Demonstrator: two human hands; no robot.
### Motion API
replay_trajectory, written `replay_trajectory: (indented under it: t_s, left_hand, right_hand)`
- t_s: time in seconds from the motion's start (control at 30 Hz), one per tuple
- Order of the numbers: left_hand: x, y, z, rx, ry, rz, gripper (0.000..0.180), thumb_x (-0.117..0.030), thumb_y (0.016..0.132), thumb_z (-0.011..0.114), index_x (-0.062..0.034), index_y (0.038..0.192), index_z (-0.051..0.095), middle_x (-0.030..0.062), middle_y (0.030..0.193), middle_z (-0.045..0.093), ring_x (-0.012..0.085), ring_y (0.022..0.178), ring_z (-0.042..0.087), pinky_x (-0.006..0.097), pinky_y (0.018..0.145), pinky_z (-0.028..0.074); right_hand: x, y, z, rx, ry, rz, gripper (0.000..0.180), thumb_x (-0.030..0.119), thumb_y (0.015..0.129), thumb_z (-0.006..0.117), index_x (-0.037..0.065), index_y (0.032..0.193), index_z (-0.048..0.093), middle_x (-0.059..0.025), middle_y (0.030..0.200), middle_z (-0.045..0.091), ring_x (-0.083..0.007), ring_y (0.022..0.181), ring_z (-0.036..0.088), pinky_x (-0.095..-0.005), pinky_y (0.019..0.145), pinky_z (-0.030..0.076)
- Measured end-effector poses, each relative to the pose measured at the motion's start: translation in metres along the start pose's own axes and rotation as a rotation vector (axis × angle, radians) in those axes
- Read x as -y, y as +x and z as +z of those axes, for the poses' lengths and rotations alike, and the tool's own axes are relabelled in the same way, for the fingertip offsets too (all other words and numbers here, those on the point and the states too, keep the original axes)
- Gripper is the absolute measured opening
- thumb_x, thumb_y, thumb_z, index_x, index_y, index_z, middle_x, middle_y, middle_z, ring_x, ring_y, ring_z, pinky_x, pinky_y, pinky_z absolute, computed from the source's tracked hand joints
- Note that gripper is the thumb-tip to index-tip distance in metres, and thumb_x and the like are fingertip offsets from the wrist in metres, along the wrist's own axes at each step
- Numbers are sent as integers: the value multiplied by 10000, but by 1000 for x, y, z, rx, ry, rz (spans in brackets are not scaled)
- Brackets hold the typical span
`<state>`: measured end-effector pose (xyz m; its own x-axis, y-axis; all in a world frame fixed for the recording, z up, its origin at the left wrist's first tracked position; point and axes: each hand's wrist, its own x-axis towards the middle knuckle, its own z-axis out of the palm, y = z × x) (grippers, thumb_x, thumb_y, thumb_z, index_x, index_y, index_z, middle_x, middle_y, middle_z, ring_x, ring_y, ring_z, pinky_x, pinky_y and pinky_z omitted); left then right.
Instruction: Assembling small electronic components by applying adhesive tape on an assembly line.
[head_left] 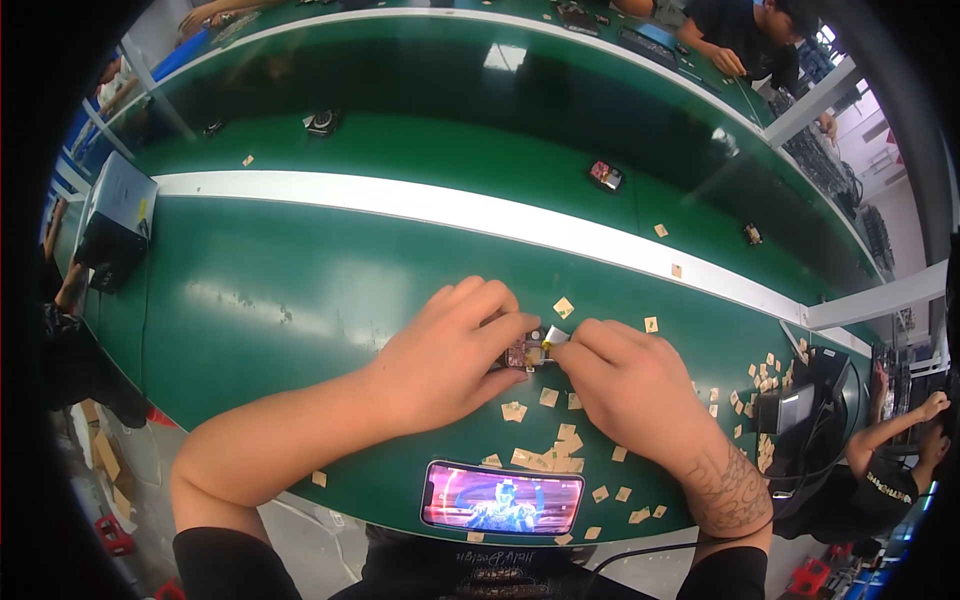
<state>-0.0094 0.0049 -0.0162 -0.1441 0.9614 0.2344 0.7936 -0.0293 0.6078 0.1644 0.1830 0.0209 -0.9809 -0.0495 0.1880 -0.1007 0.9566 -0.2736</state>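
My left hand point(452, 345) grips a small electronic device point(519, 352) with a reddish circuit board, thumb below and fingers above it. At the device's right side, a flat silver piece point(558, 337) sticks up at a slant. My right hand point(628, 378) is closed in a pinch against that side, its fingertips touching the device beside the silver piece. What lies between those fingertips is hidden. Small tan paper squares point(548, 397) lie on the green bench just below both hands, and another square point(563, 307) lies above them.
A phone point(503, 498) showing a bright picture lies at the near edge. A black device with cables point(800, 405) stands at right among scattered tan squares. At left is a grey box point(118, 205). Beyond a white rail point(400, 205), a green belt carries another device point(605, 176). People sit around.
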Motion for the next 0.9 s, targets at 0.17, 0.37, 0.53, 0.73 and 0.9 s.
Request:
replay_trajectory:
  t_s: [0.17, 0.37, 0.53, 0.73, 0.9]
  left_hand:
    - [-1, 0, 4, -48, -18, 21, 531, -95, 807, 873, -42, 1297, 676, 113, 1136, 598, 337, 1060, 591, 439, 930, 513]
    - [-2, -2, 4, -45, -12, 8, 530, -89, 804, 874, -42, 1293, 674, 114, 1132, 602, 335, 1063, 593, 433, 928, 514]
    - [-2, -2, 6, -60, -13, 0, 534, -97, 805, 878, -40, 1295, 673, 110, 1132, 603, 331, 1061, 592, 422, 926, 516]
    - [-1, -4, 3, -67, -5, -3, 542, -123, 803, 889, -40, 1294, 675, 109, 1133, 605, 329, 1059, 590, 420, 923, 518]
    - [2, -3, 3, -76, 32, 0, 548, -137, 799, 894, -43, 1295, 679, 109, 1131, 611, 329, 1056, 590, 420, 916, 519]
  right_hand:
    - [11, 0, 3, 45, -107, 2, 211, 83, 829, 730, 78, 1034, 677, -44, 925, 573, -236, 862, 675, -368, 651, 585]
    - [-9, -2, 19, -87, 394, 166, 159, -3, 931, 718, 43, 1083, 697, -97, 970, 653, -296, 845, 703, -378, 688, 569]
    - [-16, -1, 8, -34, 547, 190, 172, -41, 951, 689, 24, 1108, 717, -119, 987, 665, -269, 846, 693, -361, 734, 554]
    - [-21, -2, -1, 83, 571, 78, 204, -42, 950, 657, 26, 1129, 725, -123, 1023, 664, -306, 917, 686, -387, 811, 554]
    - [-18, -3, -14, 298, 540, 77, 88, 68, 948, 713, 62, 1035, 708, -111, 953, 654, -332, 842, 690, -416, 714, 546]
